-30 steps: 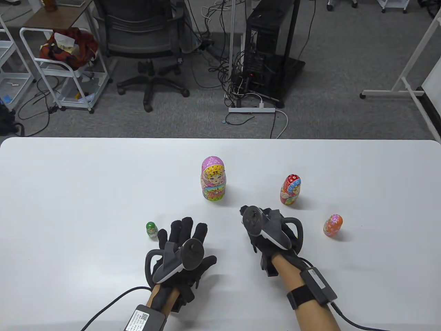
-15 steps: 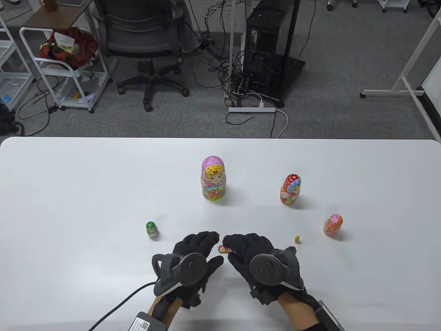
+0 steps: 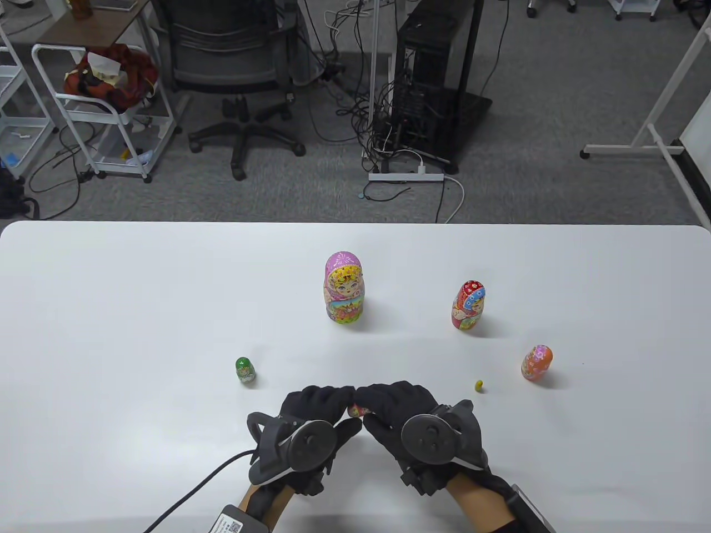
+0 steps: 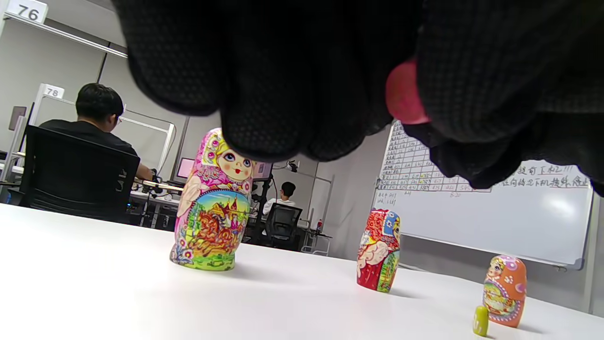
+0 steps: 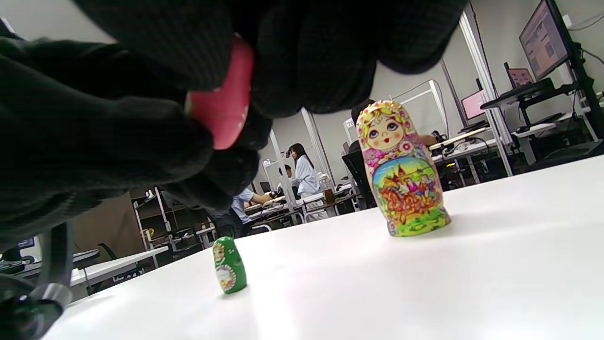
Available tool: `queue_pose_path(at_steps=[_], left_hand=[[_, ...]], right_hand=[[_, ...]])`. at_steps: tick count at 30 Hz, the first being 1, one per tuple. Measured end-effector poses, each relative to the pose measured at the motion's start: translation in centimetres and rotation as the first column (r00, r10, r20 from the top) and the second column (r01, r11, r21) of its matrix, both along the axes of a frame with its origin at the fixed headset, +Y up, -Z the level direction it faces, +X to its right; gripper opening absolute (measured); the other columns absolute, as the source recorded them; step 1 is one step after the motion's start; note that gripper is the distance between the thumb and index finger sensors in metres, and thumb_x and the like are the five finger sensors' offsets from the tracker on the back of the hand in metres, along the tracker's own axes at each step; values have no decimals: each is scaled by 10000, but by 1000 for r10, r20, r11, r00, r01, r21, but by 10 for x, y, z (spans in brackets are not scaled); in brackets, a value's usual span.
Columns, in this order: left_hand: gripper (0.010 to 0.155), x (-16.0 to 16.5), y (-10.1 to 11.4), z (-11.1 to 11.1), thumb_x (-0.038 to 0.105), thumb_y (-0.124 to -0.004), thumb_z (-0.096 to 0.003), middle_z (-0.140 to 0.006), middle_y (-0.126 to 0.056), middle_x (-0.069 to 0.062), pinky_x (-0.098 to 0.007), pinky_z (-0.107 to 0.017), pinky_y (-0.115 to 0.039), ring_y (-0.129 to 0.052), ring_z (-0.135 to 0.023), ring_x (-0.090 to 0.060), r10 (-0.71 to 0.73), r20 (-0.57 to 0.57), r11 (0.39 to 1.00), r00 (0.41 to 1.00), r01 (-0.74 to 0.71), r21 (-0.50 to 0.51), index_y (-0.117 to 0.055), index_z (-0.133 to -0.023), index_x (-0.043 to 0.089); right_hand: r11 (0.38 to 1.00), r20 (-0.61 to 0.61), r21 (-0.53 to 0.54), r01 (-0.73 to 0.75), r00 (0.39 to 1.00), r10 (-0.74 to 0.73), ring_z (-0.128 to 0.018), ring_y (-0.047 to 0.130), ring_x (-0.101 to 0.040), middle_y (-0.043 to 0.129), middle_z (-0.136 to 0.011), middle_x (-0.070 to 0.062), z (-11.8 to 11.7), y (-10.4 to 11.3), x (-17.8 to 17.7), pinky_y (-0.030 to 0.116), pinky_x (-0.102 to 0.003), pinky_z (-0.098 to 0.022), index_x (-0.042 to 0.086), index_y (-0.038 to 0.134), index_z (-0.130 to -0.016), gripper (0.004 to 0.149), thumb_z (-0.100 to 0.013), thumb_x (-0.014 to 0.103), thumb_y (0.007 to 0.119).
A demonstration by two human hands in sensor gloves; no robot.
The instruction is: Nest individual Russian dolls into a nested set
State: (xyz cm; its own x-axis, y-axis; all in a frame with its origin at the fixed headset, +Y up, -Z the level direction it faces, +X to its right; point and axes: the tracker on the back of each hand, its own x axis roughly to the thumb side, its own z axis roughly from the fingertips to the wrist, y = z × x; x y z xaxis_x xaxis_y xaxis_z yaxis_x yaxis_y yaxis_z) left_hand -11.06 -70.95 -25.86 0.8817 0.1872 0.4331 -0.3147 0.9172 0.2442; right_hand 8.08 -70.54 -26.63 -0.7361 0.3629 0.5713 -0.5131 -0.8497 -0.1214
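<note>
Both gloved hands meet at the near middle of the table and grip one small pink doll point(image 3: 355, 411) between their fingertips; it also shows in the left wrist view point(image 4: 403, 94) and the right wrist view point(image 5: 225, 101). My left hand point(image 3: 325, 397) holds its left side, my right hand point(image 3: 389, 397) its right side. The large pink doll point(image 3: 344, 287) stands at the centre, the red doll point(image 3: 468, 305) to its right, the orange doll point(image 3: 536, 362) farther right. A tiny yellow doll point(image 3: 479, 385) lies near the orange one. A small green doll point(image 3: 244, 370) stands left of my hands.
The white table point(image 3: 111, 311) ends at a far edge, with an office chair point(image 3: 233, 72), a cart point(image 3: 105, 111) and a computer tower point(image 3: 433, 83) on the floor beyond. A cable point(image 3: 189, 488) trails from my left wrist across the near table.
My right hand drew back from the middle with the small pink doll, uncovering the tiny yellow doll. My left hand turned in and took hold of the pink doll's other side.
</note>
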Motion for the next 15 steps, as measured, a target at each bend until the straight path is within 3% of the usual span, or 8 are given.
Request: queue_pose_path(at_steps=[2,15], left_hand=[[604,0,0,1,583,-867,-347,-753,-995,25,-400,-553,-852,-1005,-629,-136,-6,-3,1000,1000,6,28,-834,-861,268],[591,-8,3,-2,579,-872,-357,-714,-1019,18,-395,-524,-865,-1020,-588,-136,125,-88,991,988,-129,-42,-859,-845,245]], right_hand=[[1000,1,17,-4,1000,4,-724,887,-206,844,-885,20,1,1,-1,765,-427,-581,301,662,-897,488,-446,391,825],[997,70,57,46,996,-50,-707,892,-201,846,-872,20,2,5,1,765,-432,-576,295,652,-901,489,-453,412,810]])
